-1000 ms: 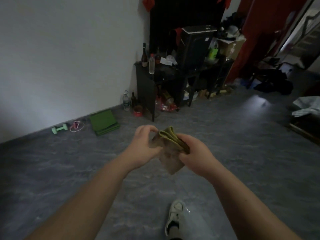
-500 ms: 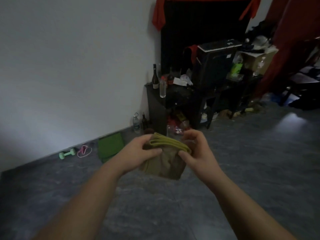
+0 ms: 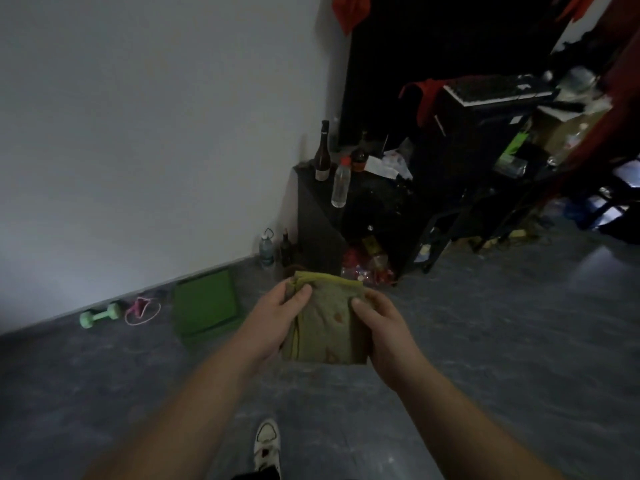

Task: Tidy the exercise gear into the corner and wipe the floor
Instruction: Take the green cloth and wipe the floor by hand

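A folded olive-green cloth point(image 3: 325, 323) hangs in front of me above the grey floor point(image 3: 485, 341). My left hand point(image 3: 277, 317) grips its left edge with the thumb on top. My right hand point(image 3: 381, 323) holds the right edge, thumb pressed on the front face. Along the white wall lie a folded green mat point(image 3: 206, 306), a pink skipping rope point(image 3: 142, 310) and a mint-green dumbbell point(image 3: 98, 316), side by side on the floor to the left of my hands.
A black table point(image 3: 311, 216) with bottles point(image 3: 322, 154) stands in the corner, clutter under and behind it. Two bottles point(image 3: 266, 249) stand on the floor beside it. My white shoe point(image 3: 266, 441) shows at the bottom. Red curtains hang at the far right.
The cloth has been turned from a narrow bunched fold to a flat square facing me, held at both side edges. I have stepped closer to the table and the wall.
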{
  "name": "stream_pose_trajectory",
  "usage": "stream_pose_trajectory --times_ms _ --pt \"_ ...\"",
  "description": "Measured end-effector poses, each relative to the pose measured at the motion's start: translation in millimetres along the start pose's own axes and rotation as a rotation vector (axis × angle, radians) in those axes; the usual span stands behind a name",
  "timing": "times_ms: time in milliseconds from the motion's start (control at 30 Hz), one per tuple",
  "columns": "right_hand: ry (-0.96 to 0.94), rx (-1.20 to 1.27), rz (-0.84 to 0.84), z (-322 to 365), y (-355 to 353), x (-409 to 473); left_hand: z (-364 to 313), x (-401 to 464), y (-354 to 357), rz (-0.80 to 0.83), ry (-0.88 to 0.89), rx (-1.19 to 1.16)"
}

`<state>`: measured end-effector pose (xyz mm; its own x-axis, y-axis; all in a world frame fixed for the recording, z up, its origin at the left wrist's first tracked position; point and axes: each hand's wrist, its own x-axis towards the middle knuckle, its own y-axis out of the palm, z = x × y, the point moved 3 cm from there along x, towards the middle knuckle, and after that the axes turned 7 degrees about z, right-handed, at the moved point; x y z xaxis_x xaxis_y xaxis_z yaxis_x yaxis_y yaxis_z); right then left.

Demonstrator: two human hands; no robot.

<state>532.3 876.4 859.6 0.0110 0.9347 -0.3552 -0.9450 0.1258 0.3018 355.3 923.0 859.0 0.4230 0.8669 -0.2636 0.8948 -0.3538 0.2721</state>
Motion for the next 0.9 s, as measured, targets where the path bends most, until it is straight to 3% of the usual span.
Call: stream_pose_trajectory --times_ms 100,167,400,600,900 --pt "0.229 0.084 0.09 9.1 8.9 52.6 -17.0 56.6 -22.5 0.048 -0.042 0.015" --pt "0.275 0.109 0.142 14.9 7.1 84.8 -24.5 94.2 -32.5 0.084 -0.117 -0.06" --pt "-0.008 -0.138 -0.17 49.0 -40.1 182.0 -19.2 218.9 -33.6 0.145 -0.33 -0.269" --pt "-0.014 -0.38 -0.175 66.6 -111.2 292.5 16.7 342.0 -18.4 -0.01 -0.382 -0.247" --pt "0.331 -0.303 -0.013 80.4 -203.8 454.3 40.6 476.6 0.8 -0.35 -0.454 -0.209"
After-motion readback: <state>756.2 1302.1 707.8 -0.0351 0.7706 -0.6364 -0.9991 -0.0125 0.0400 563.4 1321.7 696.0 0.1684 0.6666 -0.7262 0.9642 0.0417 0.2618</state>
